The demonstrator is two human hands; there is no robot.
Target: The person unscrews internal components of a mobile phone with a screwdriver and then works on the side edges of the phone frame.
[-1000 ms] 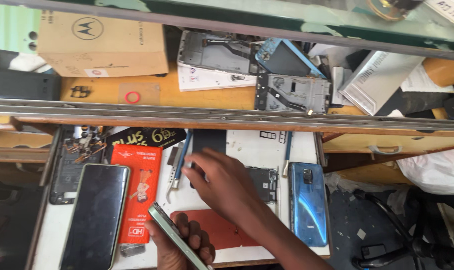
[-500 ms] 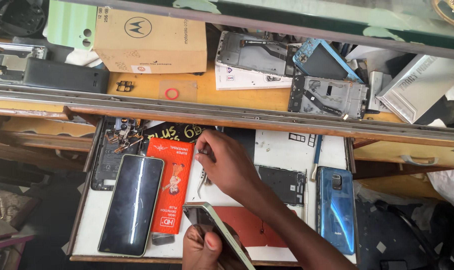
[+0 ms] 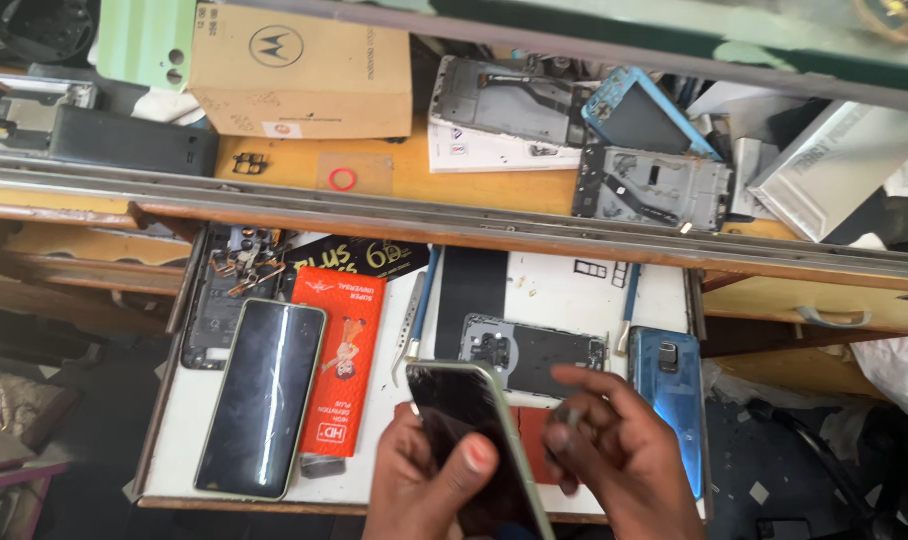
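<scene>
the left hand (image 3: pixel 419 490) has its fingers wrapped round the lower half of a phone (image 3: pixel 474 440), thumb pressed on the dark glass near its right edge. half a second ago this phone showed only as a thin edge tilted low at the bottom of the view; now its cracked screen faces up and sits higher, above the tray. its long axis runs from the lower right up toward the upper left, top end pointing at the tweezers (image 3: pixel 411 320).

the right hand (image 3: pixel 614 450) has come back from the upper middle of the tray, where it reached half a second ago, and now sits just right of the phone. its fingers are curled narrow, pinching something small and blurred; what it is cannot be told.

under both hands lies the white tray (image 3: pixel 564 300). on it, beside the phone's top end, rests an opened phone back (image 3: pixel 534 352) with its dark insides showing. right of that lies a blue phone (image 3: pixel 671 385) face down, and a blue tool (image 3: pixel 629 305) stands along the tray edge. to the left sit a red packet (image 3: pixel 339 360) and a large black phone (image 3: pixel 264 395), both lengthwise up and down. the view has also moved closer and shifted left since before. above, on the wooden shelf (image 3: pixel 424 180), are a cardboard box (image 3: pixel 299 70) and bare phone frames (image 3: pixel 649 185).
</scene>
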